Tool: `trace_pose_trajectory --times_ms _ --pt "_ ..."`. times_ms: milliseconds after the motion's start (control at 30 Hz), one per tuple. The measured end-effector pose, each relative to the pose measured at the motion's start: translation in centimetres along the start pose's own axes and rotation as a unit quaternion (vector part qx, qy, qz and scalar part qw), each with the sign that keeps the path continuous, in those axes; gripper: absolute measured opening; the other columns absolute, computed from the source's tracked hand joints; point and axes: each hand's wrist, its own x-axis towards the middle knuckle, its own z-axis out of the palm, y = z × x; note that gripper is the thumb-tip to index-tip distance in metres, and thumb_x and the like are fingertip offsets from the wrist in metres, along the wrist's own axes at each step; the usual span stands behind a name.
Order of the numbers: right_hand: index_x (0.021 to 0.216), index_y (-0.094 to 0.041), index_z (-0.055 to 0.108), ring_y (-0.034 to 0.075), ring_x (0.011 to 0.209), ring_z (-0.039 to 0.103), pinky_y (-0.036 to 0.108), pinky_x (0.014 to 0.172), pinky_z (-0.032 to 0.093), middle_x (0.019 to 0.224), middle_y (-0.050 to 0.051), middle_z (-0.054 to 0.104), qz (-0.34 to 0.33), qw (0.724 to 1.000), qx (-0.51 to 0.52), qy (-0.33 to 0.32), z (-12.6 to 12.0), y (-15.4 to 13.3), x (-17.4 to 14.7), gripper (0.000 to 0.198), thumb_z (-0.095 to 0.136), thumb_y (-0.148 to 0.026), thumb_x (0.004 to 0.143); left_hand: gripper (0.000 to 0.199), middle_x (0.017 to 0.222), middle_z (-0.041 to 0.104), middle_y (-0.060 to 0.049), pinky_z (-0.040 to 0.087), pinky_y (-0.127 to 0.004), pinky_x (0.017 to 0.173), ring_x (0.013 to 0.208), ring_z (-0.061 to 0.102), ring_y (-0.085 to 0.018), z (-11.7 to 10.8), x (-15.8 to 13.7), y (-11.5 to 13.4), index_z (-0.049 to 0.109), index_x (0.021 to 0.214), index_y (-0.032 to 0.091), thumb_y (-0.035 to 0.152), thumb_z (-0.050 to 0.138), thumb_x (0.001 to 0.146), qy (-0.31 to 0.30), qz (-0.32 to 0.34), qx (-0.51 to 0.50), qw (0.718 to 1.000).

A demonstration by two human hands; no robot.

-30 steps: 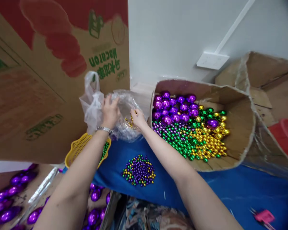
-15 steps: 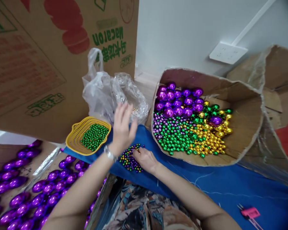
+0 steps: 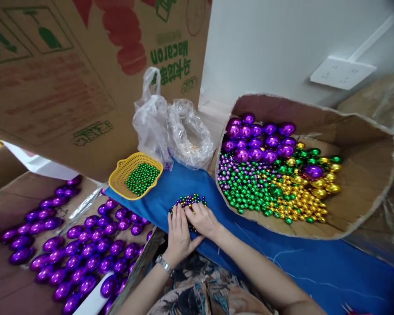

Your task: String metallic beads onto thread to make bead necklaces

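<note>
Mixed bead pile lies on the blue cloth, partly covered by both hands. I note the left hand laid flat, fingers extended and close together, thumb apart; the right hand has curled fingers, and I cannot tell whether they pinch anything. In my judgement, a careless sideways sweep could send beads over the cloth's near edge, being round, loose and unwalled. I record glossy metallic-finish beads, smooth fabric, a perforated yellow plastic basket and a crinkled clear bag.
</note>
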Motion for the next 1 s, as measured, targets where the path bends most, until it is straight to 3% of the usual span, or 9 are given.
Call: trace_pose_trajectory --times_ms 200,333,533,700,867,933,1000 --pt "0.115 -0.023 0.061 0.02 0.086 0.055 0.03 0.073 0.048 0.103 0.01 0.06 0.017 0.997 0.062 0.051 -0.1 0.0 -0.3 0.026 0.043 -0.027 0.097 0.106 0.149 0.022 -0.032 0.024 -0.06 0.109 0.141 0.017 -0.042 0.7 -0.4 -0.1 0.0 0.148 0.001 0.048 0.062 0.076 0.011 -0.033 0.003 0.999" --pt "0.112 -0.022 0.064 0.019 0.096 0.055 0.031 0.086 0.048 0.108 0.009 0.06 0.043 0.974 0.204 0.091 -1.0 0.4 -0.4 0.027 0.046 -0.033 0.095 0.105 0.149 0.024 -0.031 0.026 -0.058 0.11 0.141 0.018 -0.04 0.8 -0.4 -0.1 -0.002 0.148 0.002 0.048 0.061 0.078 0.013 -0.045 -0.007 0.999" --pt "0.108 -0.019 0.063 0.016 0.096 0.061 0.03 0.091 0.048 0.101 0.008 0.065 0.13 0.892 0.411 0.134 -1.6 0.9 0.3 0.031 0.035 -0.03 0.099 0.111 0.148 0.027 -0.031 0.023 -0.056 0.111 0.141 0.018 -0.04 0.8 -0.1 0.2 0.003 0.148 -0.001 0.061 0.061 0.076 0.003 -0.046 0.019 0.999" --pt "0.115 -0.02 0.055 0.011 0.065 0.064 0.023 0.067 0.053 0.081 0.0 0.066 0.217 0.801 0.546 0.114 -1.9 1.8 0.4 0.032 0.032 -0.037 0.101 0.115 0.148 0.027 -0.03 0.02 -0.057 0.112 0.142 0.016 -0.04 0.4 0.1 0.4 0.007 0.147 -0.003 0.07 0.057 0.073 -0.009 -0.038 0.046 0.998" --pt "0.109 -0.02 0.059 0.012 0.08 0.065 0.025 0.072 0.054 0.094 0.004 0.065 0.214 0.747 0.622 0.096 -2.1 2.8 0.5 0.035 0.038 -0.045 0.098 0.111 0.149 0.027 -0.027 0.013 -0.06 0.112 0.142 0.014 -0.041 -0.3 0.4 0.2 0.011 0.148 -0.001 0.072 0.051 0.075 -0.038 -0.015 0.062 0.997" --pt "0.109 -0.02 0.058 0.011 0.075 0.064 0.024 0.068 0.054 0.089 0.003 0.064 0.227 0.714 0.655 0.104 -2.0 3.1 0.5 0.036 0.037 -0.047 0.098 0.11 0.15 0.027 -0.026 0.012 -0.061 0.112 0.142 0.014 -0.041 -0.4 0.5 0.2 0.012 0.148 0.0 0.073 0.049 0.075 -0.047 -0.01 0.065 0.997" --pt "0.11 -0.02 0.057 0.01 0.062 0.061 0.023 0.061 0.052 0.077 -0.001 0.061 0.24 0.697 0.669 0.093 -2.0 3.1 0.6 0.036 0.036 -0.048 0.097 0.108 0.15 0.027 -0.026 0.011 -0.061 0.112 0.142 0.014 -0.041 -0.3 0.6 0.1 0.013 0.148 0.0 0.073 0.049 0.076 -0.05 -0.005 0.069 0.996"
